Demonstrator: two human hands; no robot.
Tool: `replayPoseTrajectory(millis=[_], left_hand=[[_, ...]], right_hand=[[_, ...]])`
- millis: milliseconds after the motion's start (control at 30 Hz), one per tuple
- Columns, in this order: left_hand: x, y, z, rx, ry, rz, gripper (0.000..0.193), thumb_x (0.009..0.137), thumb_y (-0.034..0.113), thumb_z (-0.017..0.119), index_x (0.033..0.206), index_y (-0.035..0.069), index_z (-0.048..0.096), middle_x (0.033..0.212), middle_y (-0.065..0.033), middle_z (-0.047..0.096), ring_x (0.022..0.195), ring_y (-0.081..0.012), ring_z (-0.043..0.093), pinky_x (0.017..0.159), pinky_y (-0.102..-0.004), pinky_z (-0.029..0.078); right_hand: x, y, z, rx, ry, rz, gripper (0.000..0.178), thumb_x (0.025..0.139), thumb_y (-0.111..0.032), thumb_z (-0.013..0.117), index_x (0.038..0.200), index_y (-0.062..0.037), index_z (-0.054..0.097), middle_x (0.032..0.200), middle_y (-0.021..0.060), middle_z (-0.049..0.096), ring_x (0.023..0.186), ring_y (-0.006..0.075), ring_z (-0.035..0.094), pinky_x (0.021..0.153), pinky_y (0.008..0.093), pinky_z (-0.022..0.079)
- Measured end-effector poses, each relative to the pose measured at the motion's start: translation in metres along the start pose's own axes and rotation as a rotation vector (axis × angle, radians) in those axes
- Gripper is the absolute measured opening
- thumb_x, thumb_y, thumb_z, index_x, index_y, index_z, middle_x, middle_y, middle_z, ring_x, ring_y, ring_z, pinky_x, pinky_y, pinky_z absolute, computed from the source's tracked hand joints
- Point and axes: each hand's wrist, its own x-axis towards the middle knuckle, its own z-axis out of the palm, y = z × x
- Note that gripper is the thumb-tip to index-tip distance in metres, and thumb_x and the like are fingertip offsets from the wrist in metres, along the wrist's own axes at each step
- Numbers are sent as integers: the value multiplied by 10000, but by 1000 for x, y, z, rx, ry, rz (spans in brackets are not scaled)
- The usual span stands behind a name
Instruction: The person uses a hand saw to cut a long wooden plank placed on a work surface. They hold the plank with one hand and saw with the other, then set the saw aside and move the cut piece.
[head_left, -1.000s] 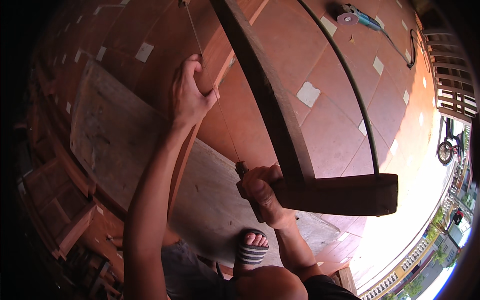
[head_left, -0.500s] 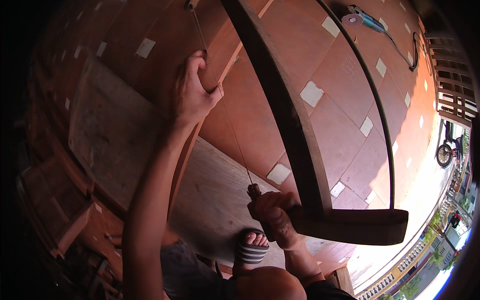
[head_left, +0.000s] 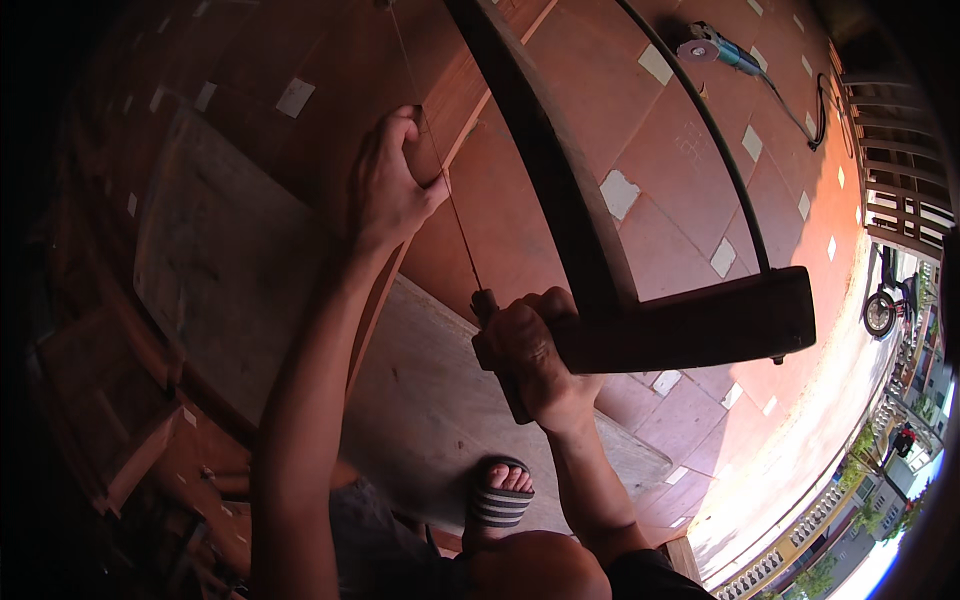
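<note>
Left hand: here's the left hand (head_left: 392, 195), clasping the reddish board (head_left: 480, 85), fingers curled at its left side, thumb across on the right.
Right hand: and the right hand (head_left: 540, 360), fist closed firmly round the grip of a dark wooden frame saw (head_left: 560, 180), down and to the right of its partner.
Board: lying on a slant, long axis from upper right to lower left, passing right under the left hand.
Blade: look at that thin blade (head_left: 460, 220), stretched from top left down to the right fist, crossing over the board's line in the gap between left thumb and fingers; whether it touches wood, I can't tell.
Nearer hand: the left, no contest, it's on the board; the right sits well apart, at the blade's lower end.
Underneath: a grey plank (head_left: 430, 390) on the tiled floor (head_left: 670, 250), a striped sandal (head_left: 500, 510) on it.
Far side: an angle grinder (head_left: 730, 50), resting upper right.
</note>
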Motion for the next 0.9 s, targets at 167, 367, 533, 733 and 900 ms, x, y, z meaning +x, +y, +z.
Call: replayPoseTrajectory(millis=[167, 367, 533, 733, 900], left_hand=[[-2, 1, 0, 9, -16, -40, 560, 726, 79, 841, 1158, 60, 486, 1457, -157, 596, 1252, -385, 613, 1054, -463, 485], [-1, -3, 3, -26, 2, -3, 663, 712, 145, 876, 1262, 64, 515, 1386, -145, 614, 1233, -371, 613, 1047, -457, 496], [-15, 10, -8, 164, -59, -222, 635, 797, 310, 835, 1287, 38, 536, 1301, -213, 667, 1207, -400, 658, 1018, -484, 530], [-17, 3, 5, 379, -189, -330, 630, 875, 484, 774, 1299, 70, 557, 1131, -235, 733, 1056, -406, 744, 916, -525, 596], [-24, -30, 9, 274, -138, -280, 628, 870, 474, 791, 1304, 85, 557, 1141, -234, 731, 1071, -420, 735, 924, -525, 597]], right_hand=[[-79, -11, -33, 3, -127, -1, 250, 1075, -221, 633, 934, -50, 516, 782, 123, 613, 720, 220, 584, 702, 408, 507], [6, 7, 5, 27, 57, -22, 275, 1067, -105, 641, 843, -40, 494, 685, 57, 521, 634, 163, 520, 628, 341, 455], [48, 15, 26, 44, 87, -64, 278, 1059, -166, 685, 841, -11, 610, 621, 37, 609, 503, 97, 555, 452, 270, 419], [42, 4, 30, 101, 78, -64, 255, 1048, -125, 684, 833, -11, 608, 606, 27, 591, 501, 91, 541, 446, 271, 407], [-54, -19, 5, 13, 70, 70, 215, 1079, -136, 618, 910, -18, 556, 761, 86, 627, 644, 153, 593, 583, 322, 494]])
